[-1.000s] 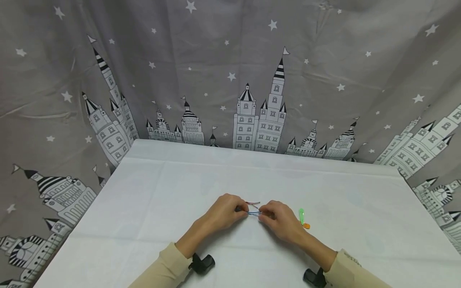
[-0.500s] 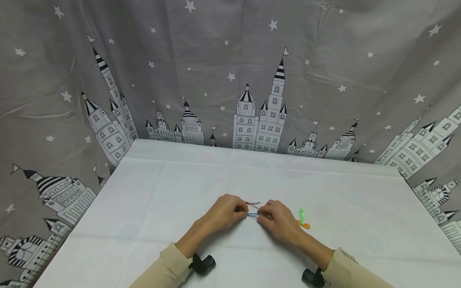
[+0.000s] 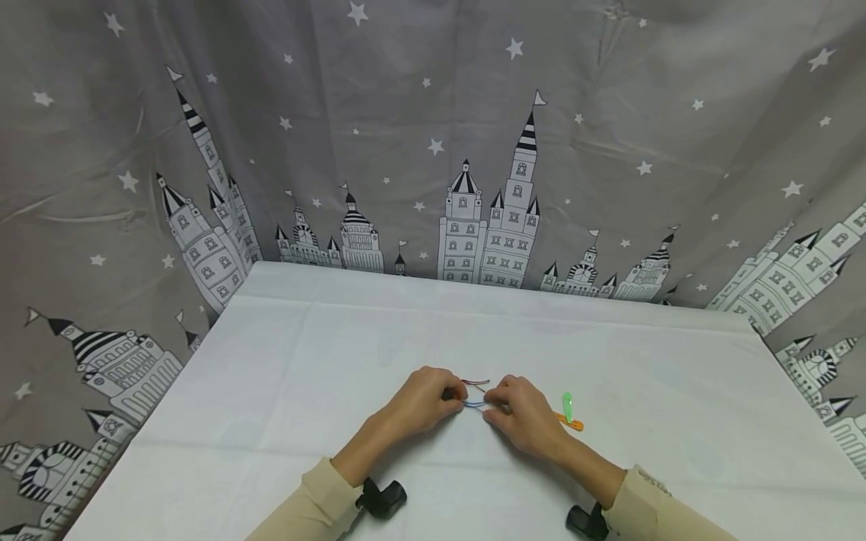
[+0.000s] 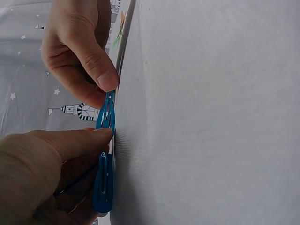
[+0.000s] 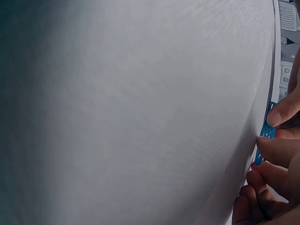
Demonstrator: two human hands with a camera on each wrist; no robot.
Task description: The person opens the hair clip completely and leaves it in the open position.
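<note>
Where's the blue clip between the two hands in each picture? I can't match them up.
Head: below centre, slightly right; the blue clip is a thin strip between the left hand and right hand.
Left wrist: left of centre, the blue clip between both hands.
Right wrist: near the right edge, the blue clip, partly covered.
Shared landmark: the grey castle-print cloth.

A blue hair clip [image 4: 106, 123], slim and slotted, bridges the gap between the left hand [image 3: 426, 394] and the right hand [image 3: 528, 417], pinched by both and narrowing toward the right. Past the left thumb, another blue length ends rounded; whether it belongs to the same clip is unclear.
</note>
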